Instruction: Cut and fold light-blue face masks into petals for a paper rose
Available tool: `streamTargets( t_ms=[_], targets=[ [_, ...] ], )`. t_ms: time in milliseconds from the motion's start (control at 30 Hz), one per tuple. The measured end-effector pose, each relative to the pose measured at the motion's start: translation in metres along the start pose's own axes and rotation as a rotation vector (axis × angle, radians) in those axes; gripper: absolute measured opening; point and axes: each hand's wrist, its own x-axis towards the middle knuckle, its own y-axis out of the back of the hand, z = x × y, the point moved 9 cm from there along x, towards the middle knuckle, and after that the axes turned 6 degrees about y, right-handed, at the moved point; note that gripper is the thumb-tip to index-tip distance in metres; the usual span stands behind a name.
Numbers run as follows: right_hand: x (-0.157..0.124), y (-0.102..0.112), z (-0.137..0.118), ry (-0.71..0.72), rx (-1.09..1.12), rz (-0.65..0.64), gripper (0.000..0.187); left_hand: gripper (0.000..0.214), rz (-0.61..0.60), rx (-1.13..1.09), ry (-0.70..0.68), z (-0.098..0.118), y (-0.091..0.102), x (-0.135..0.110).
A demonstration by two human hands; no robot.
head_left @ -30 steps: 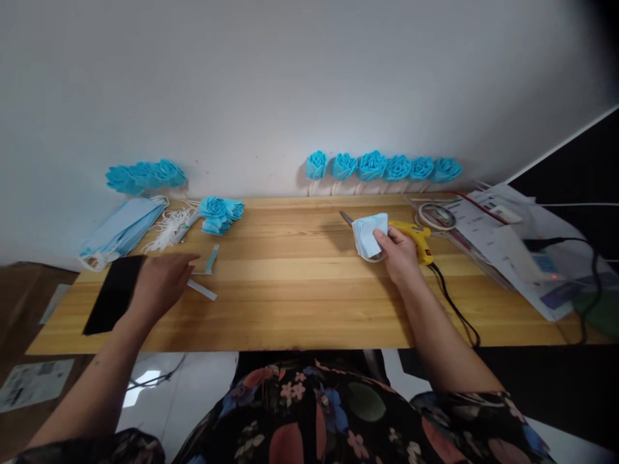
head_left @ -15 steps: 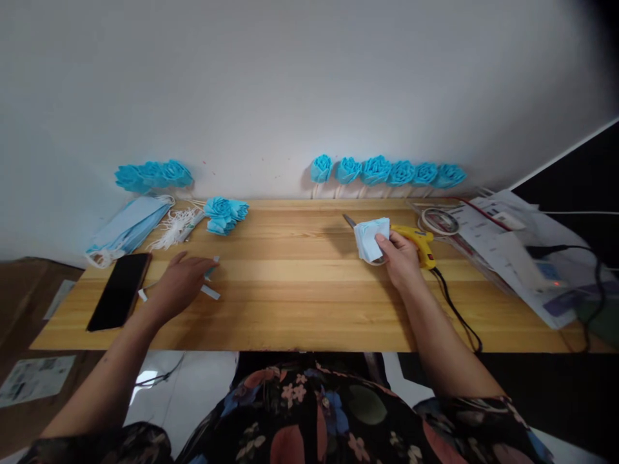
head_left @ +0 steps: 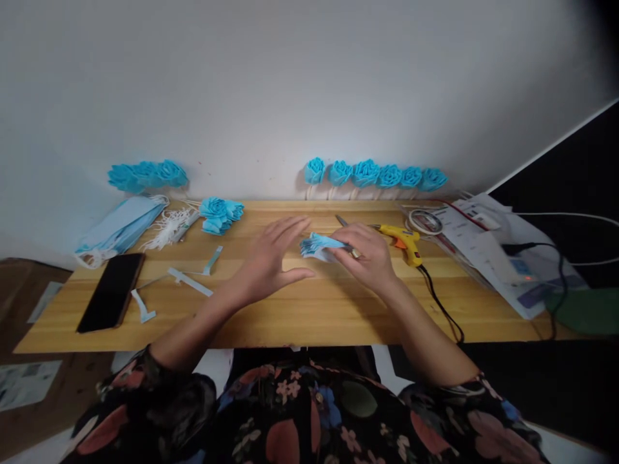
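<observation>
My right hand (head_left: 366, 256) pinches a stack of light blue cut fabric pieces (head_left: 316, 245) over the middle of the wooden table (head_left: 300, 309). My left hand (head_left: 271, 261) hovers just left of the stack with its fingers spread and nothing in them. Behind my right hand lie scissors (head_left: 342, 222), partly hidden, and a yellow glue gun (head_left: 400, 238) with a black cord.
Blue fabric roses (head_left: 367, 174) line the wall at the back; more roses (head_left: 145, 174) and a small cluster (head_left: 220, 214) sit at left. Face masks (head_left: 116, 225), white ear loops (head_left: 167, 229), cut strips (head_left: 188, 281), a black phone (head_left: 112, 291), tape rolls (head_left: 424, 221) and papers (head_left: 503, 258) lie around.
My right hand brought the blue stack from beside the glue gun toward the table's middle. My left hand left the strips near the phone and moved right to meet it.
</observation>
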Motion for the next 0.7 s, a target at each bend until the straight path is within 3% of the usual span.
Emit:
streamTargets(
  t_ms=[133,333,567,700],
  targets=[
    [0.000,0.001,-0.012,0.124,-0.110,0.016,0.016,0.066,0.051,-0.023,-0.004,0.000,-0.017,0.013],
    [-0.003,-0.003,-0.005,0.187,-0.229,0.016,0.025,0.033,0.174,0.043,-0.024,-0.005,-0.019,0.018],
    [-0.005,-0.017,0.000,0.229,-0.251,0.054,0.027,0.026,0.234,0.036,-0.001,-0.023,-0.025,0.021],
    [-0.017,-0.020,0.003,0.267,-0.241,0.117,0.030,0.041,0.293,-0.021,0.048,-0.038,-0.032,0.013]
  ],
)
